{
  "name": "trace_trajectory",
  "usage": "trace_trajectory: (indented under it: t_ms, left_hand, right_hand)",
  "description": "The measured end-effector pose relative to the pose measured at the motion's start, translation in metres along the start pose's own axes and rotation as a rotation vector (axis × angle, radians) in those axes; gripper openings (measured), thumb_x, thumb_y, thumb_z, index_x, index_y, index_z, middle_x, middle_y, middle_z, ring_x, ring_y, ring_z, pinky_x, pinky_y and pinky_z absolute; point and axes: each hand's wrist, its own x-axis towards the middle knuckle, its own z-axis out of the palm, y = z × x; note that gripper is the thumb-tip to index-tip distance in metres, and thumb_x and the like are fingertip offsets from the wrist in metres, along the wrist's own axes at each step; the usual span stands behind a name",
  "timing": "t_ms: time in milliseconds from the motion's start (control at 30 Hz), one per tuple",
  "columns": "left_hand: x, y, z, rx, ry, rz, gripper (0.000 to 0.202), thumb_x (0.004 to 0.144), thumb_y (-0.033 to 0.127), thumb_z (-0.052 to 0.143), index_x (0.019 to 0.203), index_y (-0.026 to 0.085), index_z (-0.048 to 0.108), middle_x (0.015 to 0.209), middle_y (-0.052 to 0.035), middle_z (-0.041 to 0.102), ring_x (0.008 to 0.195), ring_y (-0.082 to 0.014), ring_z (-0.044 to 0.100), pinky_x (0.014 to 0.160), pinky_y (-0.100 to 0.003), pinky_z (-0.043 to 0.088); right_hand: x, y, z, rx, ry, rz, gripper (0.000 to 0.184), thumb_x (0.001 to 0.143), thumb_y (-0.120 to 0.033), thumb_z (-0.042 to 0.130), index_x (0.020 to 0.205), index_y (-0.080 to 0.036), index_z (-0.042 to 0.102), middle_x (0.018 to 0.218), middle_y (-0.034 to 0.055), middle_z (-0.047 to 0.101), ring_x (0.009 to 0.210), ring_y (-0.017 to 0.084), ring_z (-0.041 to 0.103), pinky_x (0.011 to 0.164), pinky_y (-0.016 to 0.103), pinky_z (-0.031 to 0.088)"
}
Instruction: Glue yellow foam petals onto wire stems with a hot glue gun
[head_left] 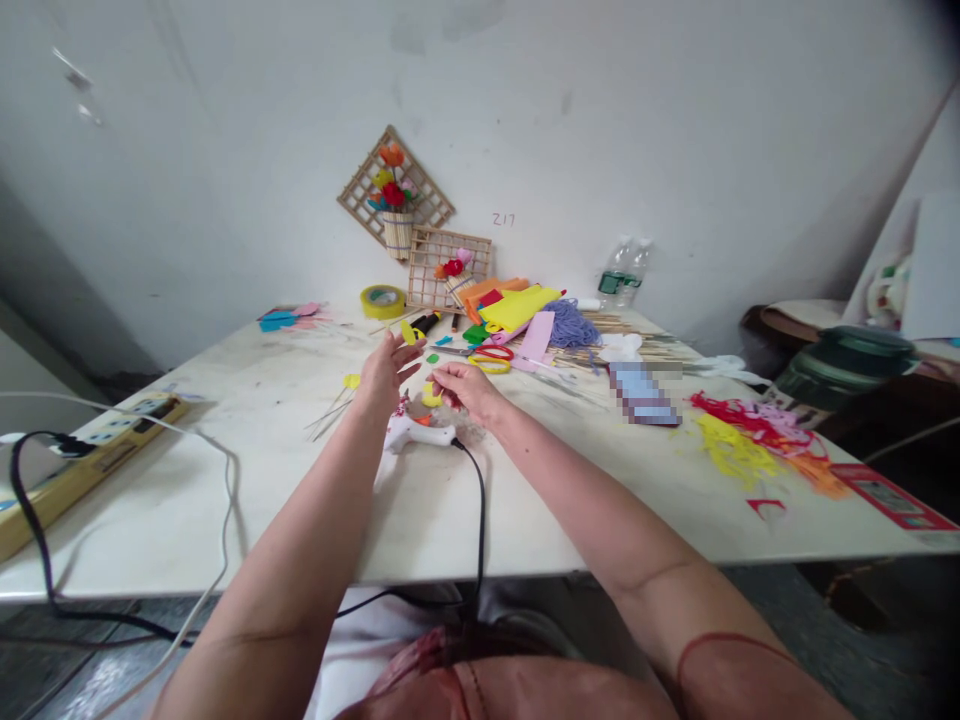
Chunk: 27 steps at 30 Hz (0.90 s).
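My left hand point(384, 372) is raised over the table with a small yellow cut piece point(409, 333) at its fingertips; the other fingers are loosely spread. Close by on the right, my right hand point(471, 392) has its thumb and fingers pinched together. Just below those fingertips shows another yellow piece point(431, 397); I cannot tell whether it is held or lies on the table. Beneath both hands lies a white hot glue gun point(420, 433), its black cord running off the table's front edge. Red-and-yellow-handled scissors point(491, 358) rest beyond my right hand.
Coloured sheets point(521, 308), purple yarn point(570, 325), thin sticks and yellow tape point(382, 301) lie at the back. Two lattice panels with flowers point(394, 190) lean on the wall. A phone point(643, 393) and coloured scraps point(739, 450) are right; a power strip point(90, 450) is left.
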Motion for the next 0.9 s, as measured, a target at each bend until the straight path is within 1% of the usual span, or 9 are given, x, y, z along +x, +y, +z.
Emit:
trace_trajectory:
  t_ms: [133, 233, 333, 400, 467, 567, 667, 800, 900]
  left_hand:
    - [-0.0048, 0.0011, 0.0036, -0.053, -0.121, 0.015, 0.043, 0.076, 0.06, 0.048, 0.085, 0.02, 0.058, 0.105, -0.0101, 0.067, 0.096, -0.0197, 0.06, 0.081, -0.034, 0.046]
    - [-0.0043, 0.0011, 0.0057, -0.079, -0.144, 0.058, 0.05, 0.076, 0.065, 0.043, 0.086, 0.019, 0.061, 0.098, -0.0108, 0.067, 0.098, -0.0203, 0.059, 0.081, -0.034, 0.047]
    - [-0.0026, 0.0011, 0.006, -0.051, -0.114, 0.1, 0.056, 0.072, 0.07, 0.042, 0.086, 0.019, 0.062, 0.097, -0.0109, 0.067, 0.102, -0.0215, 0.058, 0.082, -0.034, 0.047]
    - [-0.0026, 0.0013, 0.0052, -0.028, -0.096, 0.13, 0.052, 0.069, 0.068, 0.049, 0.084, 0.02, 0.063, 0.098, -0.0101, 0.066, 0.104, -0.0219, 0.057, 0.082, -0.035, 0.047]
    - [-0.0038, 0.0015, 0.0042, -0.004, -0.097, 0.152, 0.043, 0.064, 0.059, 0.062, 0.08, 0.019, 0.063, 0.095, -0.0085, 0.066, 0.102, -0.0215, 0.057, 0.082, -0.034, 0.047]
    - [-0.006, 0.0015, 0.0036, 0.008, -0.086, 0.153, 0.03, 0.055, 0.042, 0.076, 0.066, 0.018, 0.061, 0.082, -0.0042, 0.064, 0.09, -0.0184, 0.059, 0.08, -0.032, 0.047]
    - [-0.0073, 0.0019, 0.0046, 0.003, -0.041, 0.159, 0.031, 0.051, 0.035, 0.078, 0.053, 0.017, 0.053, 0.067, -0.0002, 0.058, 0.081, -0.016, 0.059, 0.077, -0.031, 0.047]
    - [-0.0082, 0.0042, 0.0058, 0.052, -0.016, 0.167, 0.035, 0.05, 0.034, 0.078, 0.048, 0.018, 0.047, 0.057, 0.0022, 0.05, 0.077, -0.0159, 0.059, 0.073, -0.03, 0.046]
    - [-0.008, 0.0056, 0.0043, 0.083, -0.011, 0.166, 0.037, 0.05, 0.035, 0.078, 0.047, 0.017, 0.046, 0.055, 0.0023, 0.049, 0.075, -0.0157, 0.059, 0.071, -0.029, 0.046]
  right_hand:
    - [-0.0027, -0.0015, 0.0002, 0.124, -0.134, 0.022, 0.023, 0.076, -0.037, 0.06, 0.079, -0.015, 0.055, 0.058, -0.0064, 0.047, 0.037, 0.001, 0.028, 0.033, 0.016, 0.013]
    - [-0.0039, -0.0035, -0.0005, 0.142, -0.172, 0.023, 0.023, 0.078, -0.038, 0.058, 0.08, -0.015, 0.054, 0.053, -0.0081, 0.043, 0.035, 0.001, 0.021, 0.034, 0.016, 0.008]
    - [-0.0029, -0.0025, -0.0023, 0.114, -0.167, 0.044, 0.024, 0.077, -0.039, 0.058, 0.079, -0.016, 0.053, 0.051, -0.0089, 0.04, 0.035, 0.001, 0.019, 0.034, 0.017, 0.008]
    - [-0.0018, -0.0006, -0.0035, 0.096, -0.152, 0.051, 0.025, 0.076, -0.04, 0.058, 0.08, -0.016, 0.053, 0.051, -0.0089, 0.039, 0.034, 0.001, 0.018, 0.034, 0.017, 0.007]
    - [-0.001, 0.0013, -0.0042, 0.084, -0.139, 0.049, 0.025, 0.076, -0.04, 0.058, 0.08, -0.016, 0.054, 0.05, -0.009, 0.038, 0.034, 0.001, 0.018, 0.034, 0.017, 0.007]
    - [-0.0011, 0.0025, -0.0043, 0.075, -0.13, 0.036, 0.026, 0.075, -0.04, 0.058, 0.079, -0.015, 0.054, 0.05, -0.0091, 0.038, 0.034, 0.001, 0.018, 0.034, 0.017, 0.007]
    - [-0.0017, 0.0026, -0.0034, 0.053, -0.106, 0.03, 0.026, 0.075, -0.041, 0.058, 0.079, -0.015, 0.055, 0.05, -0.009, 0.039, 0.034, 0.001, 0.018, 0.034, 0.017, 0.007]
    - [-0.0011, 0.0043, -0.0025, 0.023, -0.062, 0.018, 0.026, 0.075, -0.042, 0.058, 0.08, -0.016, 0.056, 0.048, -0.0098, 0.038, 0.033, 0.001, 0.019, 0.033, 0.017, 0.007]
    - [0.0008, 0.0054, -0.004, -0.029, -0.046, -0.026, 0.026, 0.076, -0.04, 0.057, 0.08, -0.015, 0.057, 0.048, -0.0089, 0.043, 0.033, 0.002, 0.025, 0.032, 0.016, 0.014]
